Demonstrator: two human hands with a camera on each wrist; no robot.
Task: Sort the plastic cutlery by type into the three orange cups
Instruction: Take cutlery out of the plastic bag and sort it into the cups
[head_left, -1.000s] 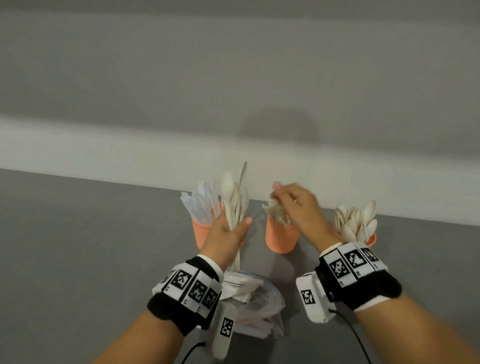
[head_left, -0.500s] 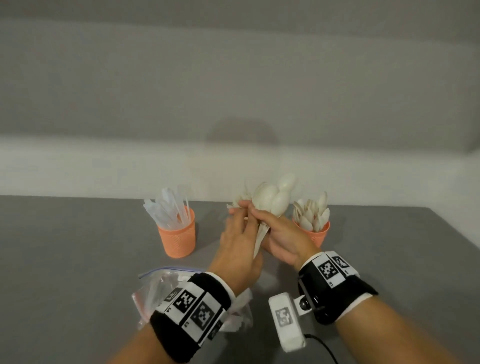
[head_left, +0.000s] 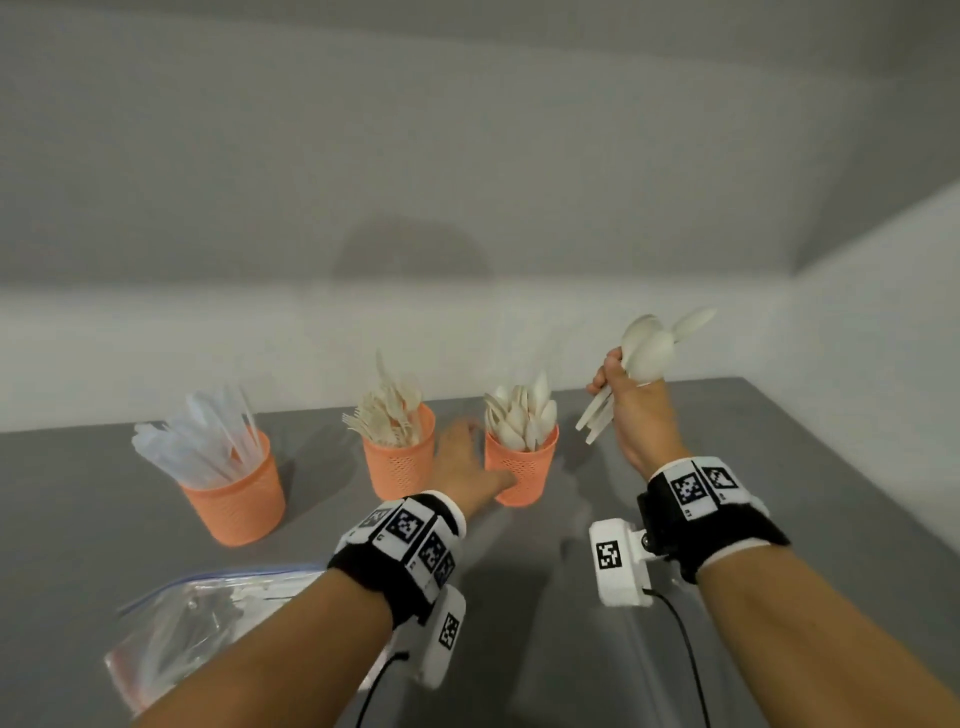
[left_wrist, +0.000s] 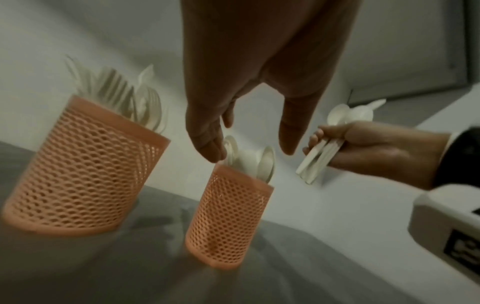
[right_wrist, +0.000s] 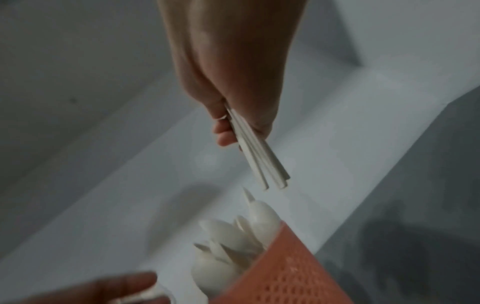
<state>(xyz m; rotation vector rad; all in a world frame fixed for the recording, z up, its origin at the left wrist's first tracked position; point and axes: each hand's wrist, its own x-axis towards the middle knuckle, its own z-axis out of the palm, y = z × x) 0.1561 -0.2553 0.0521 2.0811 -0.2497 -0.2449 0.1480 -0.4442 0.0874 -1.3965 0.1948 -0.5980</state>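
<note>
Few spoons (head_left: 655, 347) upright, bowls up.

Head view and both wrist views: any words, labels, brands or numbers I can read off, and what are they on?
No readable text in any view.
Wrist bands: square black-and-white marker patterns only; tiny characters beside them too small to read.
Camera housing: marker pattern, no words.
Orange cups, cutlery, plastic bag: no print visible.

- Black wristband (head_left: 400, 558) on the left wrist, white-edged, carrying square black-and-white code tags.
- Matching band (head_left: 706, 509) on the right.
- White camera box (head_left: 618, 564) under each, black cable (head_left: 685, 654) trailing.
</note>
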